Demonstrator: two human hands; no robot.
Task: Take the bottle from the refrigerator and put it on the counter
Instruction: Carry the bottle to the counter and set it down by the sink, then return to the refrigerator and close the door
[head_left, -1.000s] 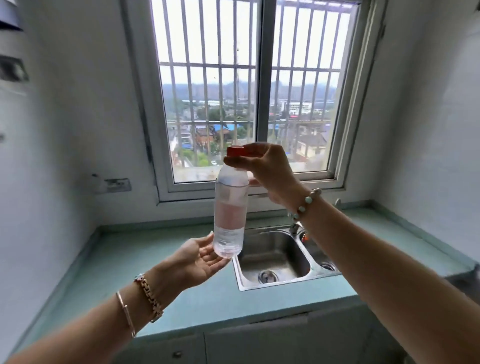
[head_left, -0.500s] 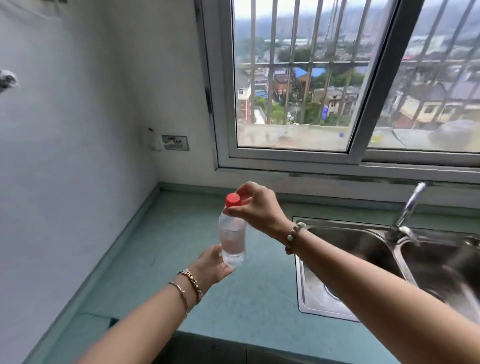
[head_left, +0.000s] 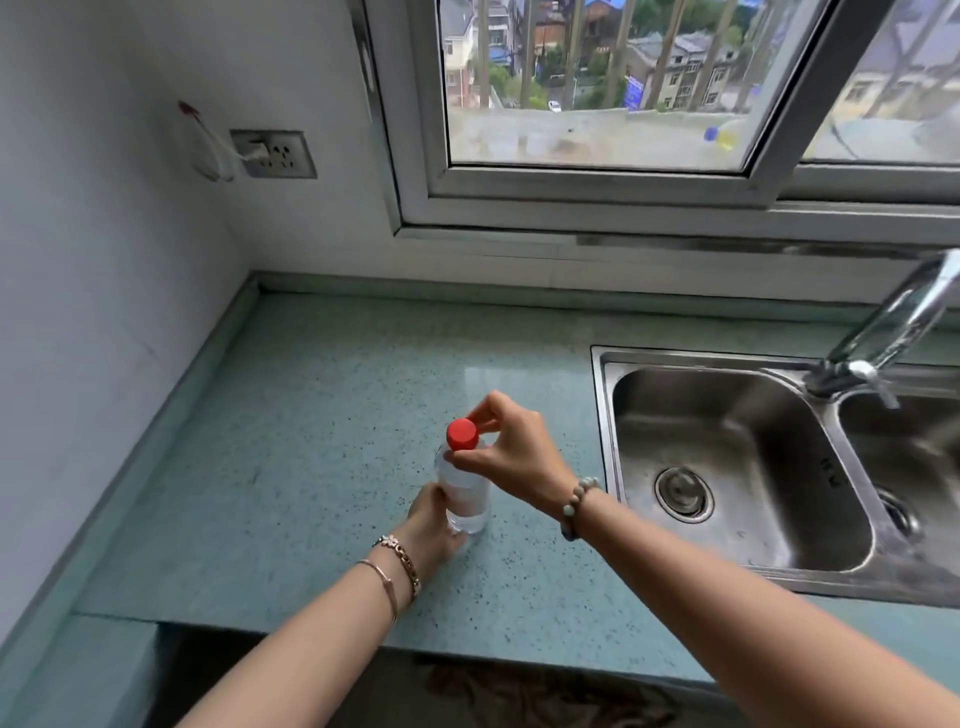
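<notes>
A clear plastic bottle (head_left: 466, 491) with a red cap stands upright on the speckled green counter (head_left: 311, 415), left of the sink. My right hand (head_left: 506, 449) pinches the bottle's neck just under the cap with thumb and fingers. My left hand (head_left: 431, 525) wraps around the lower part of the bottle from the left and behind, near its base. The bottle's base sits at the counter surface, partly hidden by my left hand.
A steel double sink (head_left: 737, 467) with a tap (head_left: 893, 322) lies to the right. A wall socket (head_left: 272, 154) is on the left wall. A barred window (head_left: 623, 83) is behind the counter. The counter's front edge (head_left: 467, 649) is close below my arms.
The bottle has come down from mid-air to the counter. Both hands moved down with it, and my left hand now closes around its lower part. The view has tilted downward.
</notes>
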